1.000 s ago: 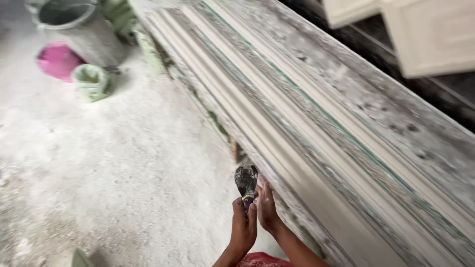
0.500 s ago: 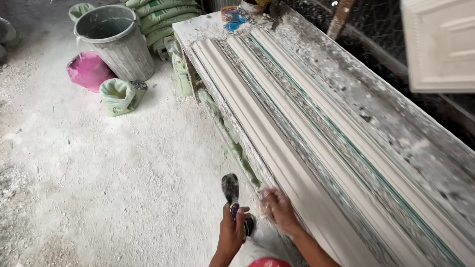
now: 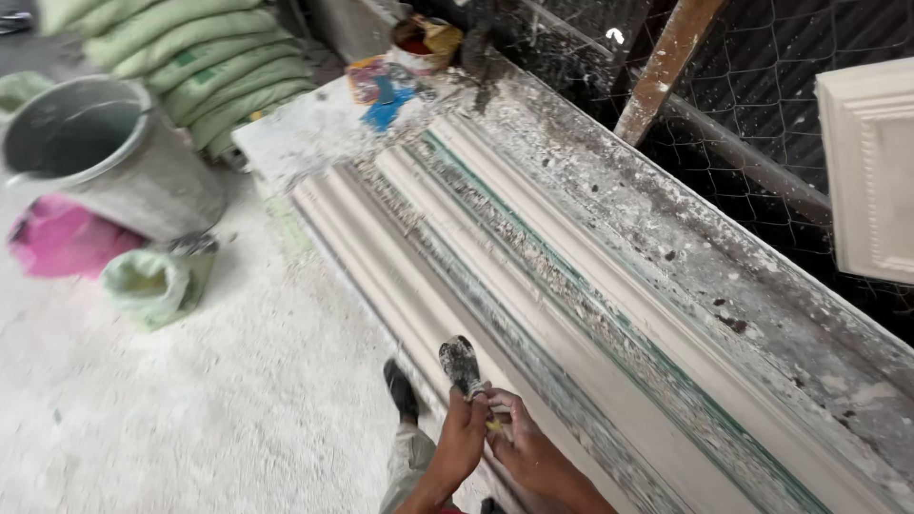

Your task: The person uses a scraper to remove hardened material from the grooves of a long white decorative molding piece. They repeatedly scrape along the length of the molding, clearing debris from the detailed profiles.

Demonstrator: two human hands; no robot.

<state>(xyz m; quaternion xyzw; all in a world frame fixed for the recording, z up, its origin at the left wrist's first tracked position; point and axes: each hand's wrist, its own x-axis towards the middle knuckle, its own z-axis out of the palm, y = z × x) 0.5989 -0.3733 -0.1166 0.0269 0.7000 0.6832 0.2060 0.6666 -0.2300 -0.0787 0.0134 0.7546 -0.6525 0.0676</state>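
So the plaster-caked scraper tool [image 3: 463, 366] is sitting right at the near edge of the long table [image 3: 666, 257], blade end pointing up and away, with both hands wrapped round its handle. Left hand [image 3: 461, 440] has its grip closed around the handle from the floor side, right hand [image 3: 526, 449] is closed on it too from the table side, fingers curled in, and the two hands are touching each other. Just beside them runs the long white plaster moulding [image 3: 447, 286], lying along the table's near edge, with more ridged strips next to it further in. At the far end of the table there's a small tin [image 3: 416, 46] with reddish stuff. Down on the dusty floor [image 3: 190, 409], well apart from the hands, there's a grey bucket [image 3: 105, 162], a pink bag [image 3: 57, 238], a small green bag [image 3: 152, 284], and stacked green sacks [image 3: 190, 67] behind.
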